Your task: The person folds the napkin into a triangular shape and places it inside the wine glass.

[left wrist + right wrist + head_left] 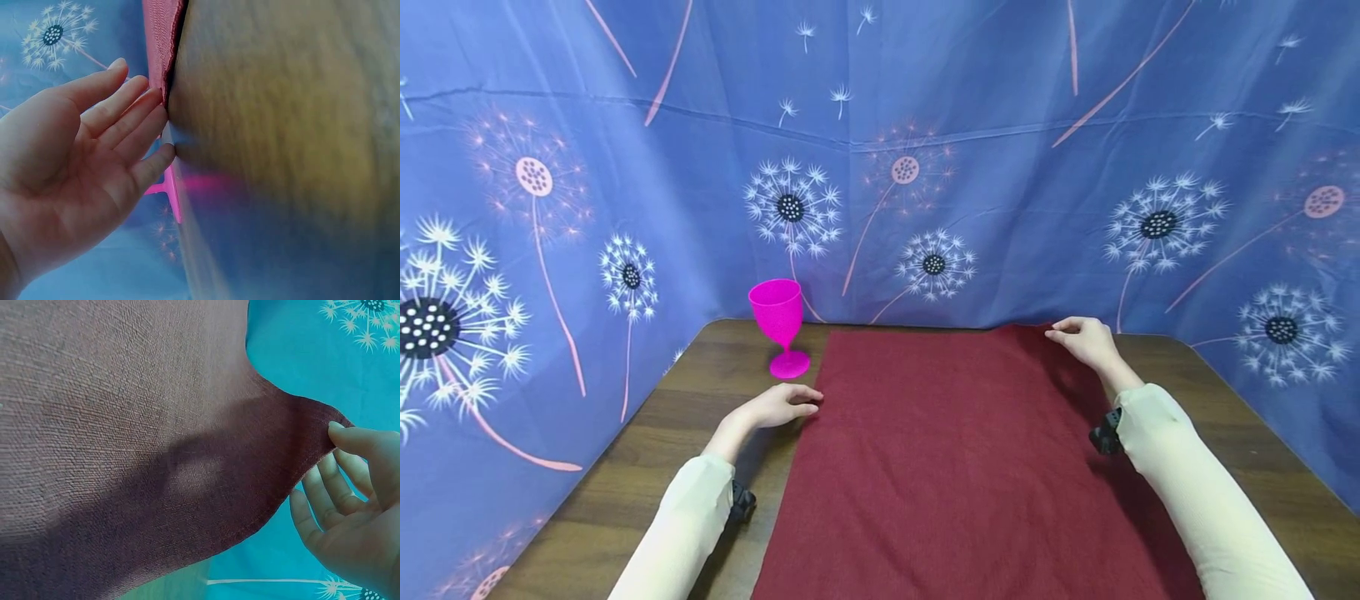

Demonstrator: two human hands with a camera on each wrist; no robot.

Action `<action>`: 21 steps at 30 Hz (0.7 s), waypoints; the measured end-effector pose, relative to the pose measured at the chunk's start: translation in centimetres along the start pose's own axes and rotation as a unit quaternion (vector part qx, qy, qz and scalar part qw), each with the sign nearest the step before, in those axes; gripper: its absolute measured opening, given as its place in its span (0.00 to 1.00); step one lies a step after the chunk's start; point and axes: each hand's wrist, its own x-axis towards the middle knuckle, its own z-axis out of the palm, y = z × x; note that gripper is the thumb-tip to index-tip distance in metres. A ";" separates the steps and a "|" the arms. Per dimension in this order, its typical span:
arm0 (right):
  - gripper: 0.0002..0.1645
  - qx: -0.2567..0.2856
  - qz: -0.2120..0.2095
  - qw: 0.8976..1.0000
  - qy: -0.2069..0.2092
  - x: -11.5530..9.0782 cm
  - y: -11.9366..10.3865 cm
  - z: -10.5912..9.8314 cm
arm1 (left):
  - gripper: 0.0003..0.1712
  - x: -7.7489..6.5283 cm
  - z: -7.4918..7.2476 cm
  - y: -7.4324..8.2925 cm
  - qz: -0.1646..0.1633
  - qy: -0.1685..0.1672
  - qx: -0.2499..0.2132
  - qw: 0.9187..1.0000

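A dark red cloth [940, 450] lies spread over a wooden table. Its far right corner is lifted, pinched between the thumb and fingers of my right hand [1086, 343]; the right wrist view shows that hand [356, 500] with the raised cloth [250, 469] sloping down from it. At the cloth's left edge, my left hand [781, 406] hovers low with fingers loosely extended. In the left wrist view that hand [94, 150] has a slightly bent, relaxed palm, fingertips beside the cloth's edge [164, 44], with nothing held.
A bright pink goblet [777, 321] stands upright at the back left of the wooden table [662, 433], just left of the cloth and beyond my left hand. A blue curtain [1000, 192] with dandelion prints hangs behind and on both sides of the table.
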 end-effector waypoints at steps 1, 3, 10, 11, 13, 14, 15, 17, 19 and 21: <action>0.20 0.000 0.000 1.000 -0.004 -0.1 -0.1 0.0 | 0.18 0.0 0.0 0.0 0.000 0.000 0.000 1.000; 0.20 -0.001 -0.003 1.000 -0.007 -0.4 -0.2 -0.1 | 0.18 -0.1 0.1 0.1 0.000 0.001 -0.003 1.000; 0.18 -0.009 -0.030 1.000 -0.007 -1.0 -0.5 0.1 | 0.17 -0.4 0.5 0.3 0.004 0.009 0.001 1.000; 0.18 -0.010 -0.032 0.999 -0.005 -1.1 -0.5 0.1 | 0.17 -0.5 0.5 0.4 0.006 0.009 0.002 1.000; 0.17 -0.009 -0.033 0.999 -0.005 -1.3 -0.6 0.1 | 0.17 -0.6 0.6 0.5 0.009 0.009 0.000 1.000; 0.17 -0.009 -0.034 0.999 -0.006 -1.4 -0.6 0.0 | 0.17 -0.6 0.6 0.6 0.011 0.010 0.001 1.000; 0.17 -0.008 -0.035 0.999 -0.007 -1.5 -0.6 0.0 | 0.16 -0.6 0.6 0.6 0.014 0.011 0.000 1.000; 0.17 -0.007 -0.034 0.999 -0.010 -1.8 -0.8 -0.1 | 0.16 -0.7 0.6 0.8 0.016 0.014 -0.002 1.000; 0.18 -0.005 -0.035 0.999 -0.012 -2.1 -0.9 -0.2 | 0.15 -0.7 0.7 0.8 0.019 0.017 -0.002 1.000; 0.18 -0.006 -0.035 0.999 -0.012 -2.4 -1.1 -0.3 | 0.15 -0.8 0.7 0.9 0.022 0.015 -0.002 1.000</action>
